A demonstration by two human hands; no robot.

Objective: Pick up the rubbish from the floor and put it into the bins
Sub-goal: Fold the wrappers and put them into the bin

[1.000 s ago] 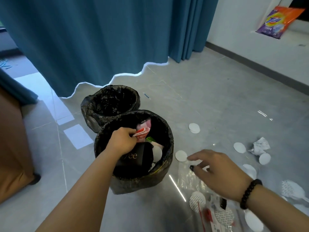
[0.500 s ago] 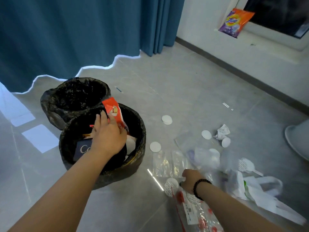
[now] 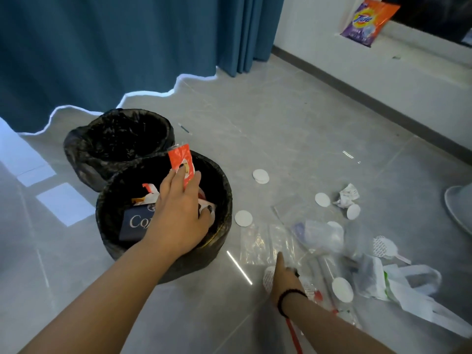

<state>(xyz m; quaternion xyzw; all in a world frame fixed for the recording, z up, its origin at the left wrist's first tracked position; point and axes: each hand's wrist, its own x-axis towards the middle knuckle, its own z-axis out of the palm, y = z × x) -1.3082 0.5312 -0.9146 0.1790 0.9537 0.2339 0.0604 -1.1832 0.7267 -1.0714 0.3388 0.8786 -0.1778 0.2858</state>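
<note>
Left fingers (image 3: 182,175) straight, pressing orange packet (image 3: 180,163) into near bin (image 3: 224,200) to pack it; right hand (image 3: 282,275) on plastic bags (image 3: 270,245), grip unclear.

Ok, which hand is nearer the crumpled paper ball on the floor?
Right. The right hand is down on the clear plastic bags, with the crumpled paper ball beyond it. The left hand is over the near bin, further away.

Left hand (image 3: 178,213) pressing orange wrapper (image 3: 180,163) into near bin (image 3: 219,185), right hand (image 3: 284,278) on floor litter (image 3: 319,236)
</note>
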